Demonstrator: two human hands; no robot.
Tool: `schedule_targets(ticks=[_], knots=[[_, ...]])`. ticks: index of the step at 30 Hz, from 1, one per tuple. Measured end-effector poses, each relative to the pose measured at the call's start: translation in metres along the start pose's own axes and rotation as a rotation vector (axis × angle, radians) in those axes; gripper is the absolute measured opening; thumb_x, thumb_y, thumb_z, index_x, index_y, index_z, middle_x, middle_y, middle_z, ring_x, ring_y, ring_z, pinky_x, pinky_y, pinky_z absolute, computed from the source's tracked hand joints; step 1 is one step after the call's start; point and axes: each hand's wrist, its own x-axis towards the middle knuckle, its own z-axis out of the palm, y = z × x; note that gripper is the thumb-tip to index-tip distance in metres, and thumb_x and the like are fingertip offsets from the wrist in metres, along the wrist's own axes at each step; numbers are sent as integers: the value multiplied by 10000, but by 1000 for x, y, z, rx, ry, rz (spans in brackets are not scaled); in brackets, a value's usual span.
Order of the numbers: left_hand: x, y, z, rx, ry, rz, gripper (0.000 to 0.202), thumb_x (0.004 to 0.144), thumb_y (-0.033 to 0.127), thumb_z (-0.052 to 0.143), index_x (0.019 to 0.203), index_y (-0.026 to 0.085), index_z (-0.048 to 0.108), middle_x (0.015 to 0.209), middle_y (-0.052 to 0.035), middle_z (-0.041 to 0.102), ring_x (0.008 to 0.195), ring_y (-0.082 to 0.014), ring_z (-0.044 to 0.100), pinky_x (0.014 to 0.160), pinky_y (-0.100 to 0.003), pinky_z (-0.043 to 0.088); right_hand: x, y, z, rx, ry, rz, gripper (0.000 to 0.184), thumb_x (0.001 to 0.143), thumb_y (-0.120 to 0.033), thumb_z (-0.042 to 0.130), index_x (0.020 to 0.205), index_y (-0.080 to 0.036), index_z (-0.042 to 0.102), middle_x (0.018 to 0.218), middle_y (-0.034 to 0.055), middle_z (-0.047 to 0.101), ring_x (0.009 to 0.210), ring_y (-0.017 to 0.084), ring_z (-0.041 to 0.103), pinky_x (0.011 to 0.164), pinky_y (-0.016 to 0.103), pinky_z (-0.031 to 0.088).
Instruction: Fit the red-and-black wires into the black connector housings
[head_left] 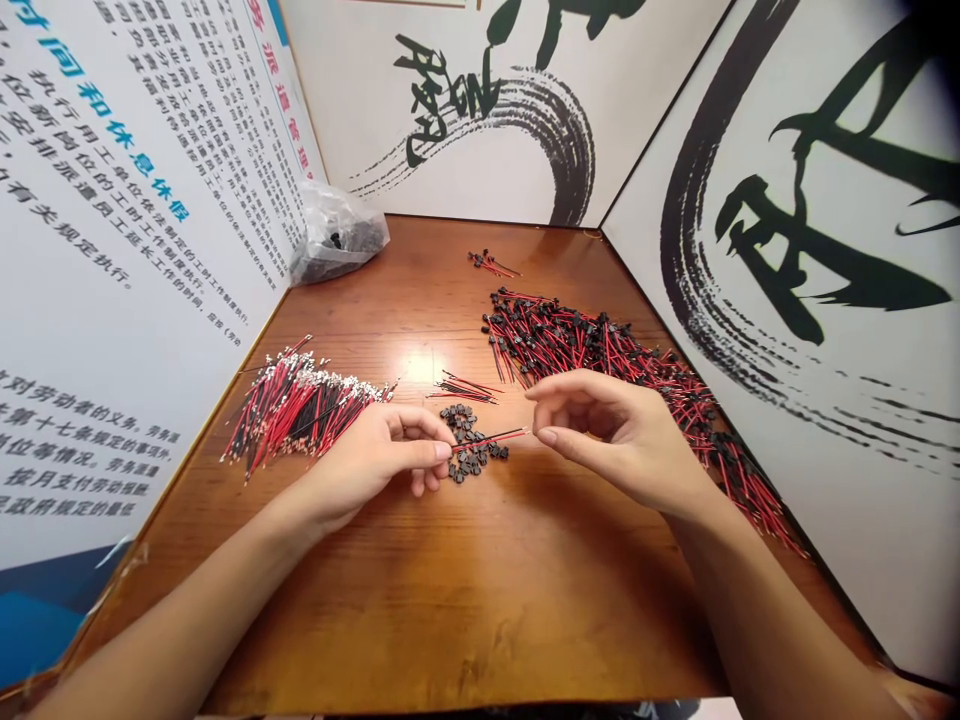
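My left hand [409,445] pinches a thin red-and-black wire pair [491,438] between thumb and forefinger. The pair points right, its pale tips close to my right hand [600,420]. There the thumb and forefinger are apart, with the other fingers curled behind them; no object shows in the gap. Under the held wires lies a small heap of black plastic connector housings [469,465], partly hidden by my left fingers. Just beyond it, several loose red and black wires [465,387] rest on the wooden table [450,590].
On the left lies a pile of red and black wires [300,410] with whitish ends. A long pile of wires with black connectors [592,345] runs down the right side. Farther back are a small wire bunch [495,264] and a clear plastic bag [337,240]. Printed panels [480,170] enclose the table.
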Motion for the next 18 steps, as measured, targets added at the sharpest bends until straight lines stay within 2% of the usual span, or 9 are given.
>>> schedule_targets(ticks=[2,5,8,13,18], knots=[[0,0,1,1,1,-1,116,755,205,701,801,106,661,649,-32,676,534,-104,591,486,-198,461,0,0,2,35,-48,15,277,837,-210,665,1111,-221,635,780,0,657,644,125,575,552,247,443],[0,0,1,27,11,-1,119,761,209,700,801,104,662,639,-32,677,522,-98,585,491,-198,459,0,0,8,26,-98,36,199,834,-252,681,1028,-209,665,799,9,665,639,120,574,554,246,442],[0,-1,2,48,15,5,125,765,217,701,802,104,662,631,-33,677,522,-99,583,501,-203,462,1,1,14,21,-79,78,128,848,-303,665,891,-184,687,747,14,665,592,111,560,533,245,429],[0,-1,2,55,21,7,133,759,224,706,795,107,655,631,-33,677,522,-102,582,504,-208,463,2,0,17,46,-71,165,187,857,-308,620,750,-158,655,607,-9,601,474,90,504,461,234,391],[-1,0,4,65,27,0,140,753,228,701,796,105,653,641,-36,676,532,-106,583,506,-213,465,3,1,18,17,-8,132,183,834,-281,635,701,-157,658,574,-8,598,470,91,498,454,232,385]])
